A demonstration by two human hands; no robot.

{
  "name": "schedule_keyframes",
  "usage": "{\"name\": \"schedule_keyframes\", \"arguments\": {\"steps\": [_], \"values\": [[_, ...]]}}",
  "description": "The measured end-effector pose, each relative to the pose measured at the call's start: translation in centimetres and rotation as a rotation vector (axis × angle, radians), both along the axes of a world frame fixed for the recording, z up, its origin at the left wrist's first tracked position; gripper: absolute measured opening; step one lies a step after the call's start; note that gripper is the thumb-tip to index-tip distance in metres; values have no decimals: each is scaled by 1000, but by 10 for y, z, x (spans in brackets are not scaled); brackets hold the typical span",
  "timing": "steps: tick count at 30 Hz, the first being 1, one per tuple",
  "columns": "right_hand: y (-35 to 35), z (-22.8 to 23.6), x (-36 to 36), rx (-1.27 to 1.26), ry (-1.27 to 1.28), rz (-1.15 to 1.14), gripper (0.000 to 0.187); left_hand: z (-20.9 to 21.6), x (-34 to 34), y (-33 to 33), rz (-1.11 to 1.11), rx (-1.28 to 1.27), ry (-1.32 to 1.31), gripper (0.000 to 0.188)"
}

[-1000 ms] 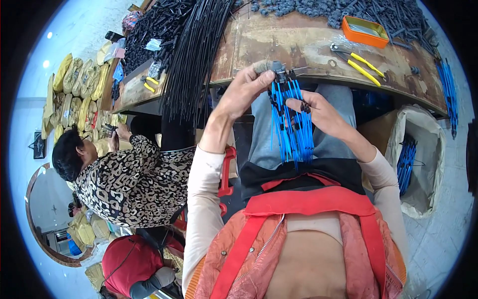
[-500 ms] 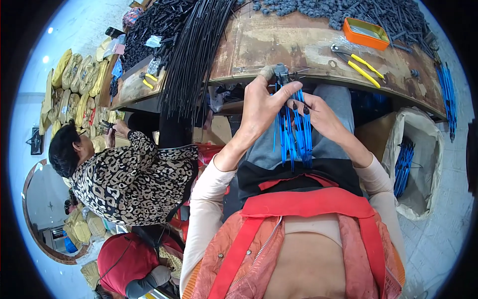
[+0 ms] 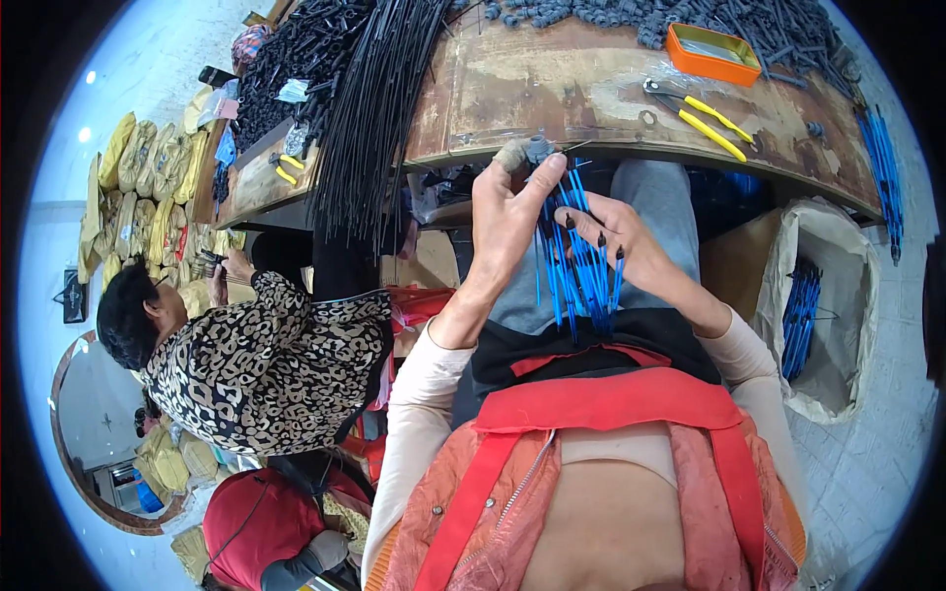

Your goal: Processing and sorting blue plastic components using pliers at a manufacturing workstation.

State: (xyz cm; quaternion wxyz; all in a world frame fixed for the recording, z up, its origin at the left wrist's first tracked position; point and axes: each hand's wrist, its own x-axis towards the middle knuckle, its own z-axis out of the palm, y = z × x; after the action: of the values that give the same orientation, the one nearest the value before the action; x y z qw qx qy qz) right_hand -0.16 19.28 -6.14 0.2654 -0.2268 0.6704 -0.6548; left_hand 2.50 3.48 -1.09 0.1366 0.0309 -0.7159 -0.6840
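We are looking down at our two hands, working just below the edge of the wooden table [image 3: 591, 89]. Our left hand [image 3: 512, 222] is reaching up, and its thumb and forefinger are pinching together on a small grey part [image 3: 537, 150] at the top of a bundle of blue rods [image 3: 576, 256]. What this part is exactly, we cannot make out, because the fingers are covering most of it. Our right hand [image 3: 621, 241] is lying against the same bundle from the right side, fingers spread among the rods, with several black-tipped rods passing between them; whether it is really gripping them, we cannot tell. The lower ends of the rods are disappearing behind our black and red apron [image 3: 601, 394].

On the table, yellow-handled pliers [image 3: 695, 113] are lying near an orange tin [image 3: 711, 54], and the pile of dark small parts [image 3: 690, 20] is being cut off by the upper rim. Long black rods [image 3: 379, 108] are hanging over the table's left end. A white sack [image 3: 838, 315] at our right is holding more blue rods, partly hidden inside. At our left, another person in a spotted top [image 3: 266, 364] is sitting.
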Motion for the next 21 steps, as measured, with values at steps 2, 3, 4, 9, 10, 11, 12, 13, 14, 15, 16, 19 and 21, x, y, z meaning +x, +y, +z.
{"name": "schedule_keyframes", "arguments": {"steps": [2, 3, 4, 9, 10, 11, 12, 13, 14, 15, 16, 19, 21], "values": [[0, 7, 6, 48, 6, 19, 26, -5, -1, -8, -34, 20, -29, 20], [-1, 8, 13, -10, 92, -112, 25, -6, -2, -12, -92, 103, -33, 21], [-3, 9, 21, -67, 178, -239, 24, -9, -3, -16, -145, 187, -38, 22], [8, 31, 20, 141, 386, -244, 15, -5, -11, -24, -375, 362, -47, 35], [8, 33, 16, 140, 384, -245, 15, -3, -15, -26, -377, 361, -49, 35], [8, 35, 11, 68, 382, -233, 14, -1, -19, -28, -410, 385, -45, 36], [7, 36, 7, -4, 380, -220, 14, 2, -21, -30, -444, 409, -41, 38], [6, 36, 4, -9, 325, -200, 14, 5, -21, -28, -437, 433, -26, 39], [7, 32, 3, -8, 324, -198, 14, 0, -21, -28, -435, 435, -26, 39], [7, 23, 3, 42, 266, -167, 15, -9, -20, -30, -463, 436, -14, 40], [8, 11, 3, 91, 208, -137, 15, -18, -20, -32, -493, 436, -2, 41], [6, -13, 19, 49, 231, -145, 18, -34, -6, -28, -450, 327, -30, 38], [4, -10, 20, -10, 211, -160, 17, -30, -1, -23, -394, 222, -5, 32]]}}
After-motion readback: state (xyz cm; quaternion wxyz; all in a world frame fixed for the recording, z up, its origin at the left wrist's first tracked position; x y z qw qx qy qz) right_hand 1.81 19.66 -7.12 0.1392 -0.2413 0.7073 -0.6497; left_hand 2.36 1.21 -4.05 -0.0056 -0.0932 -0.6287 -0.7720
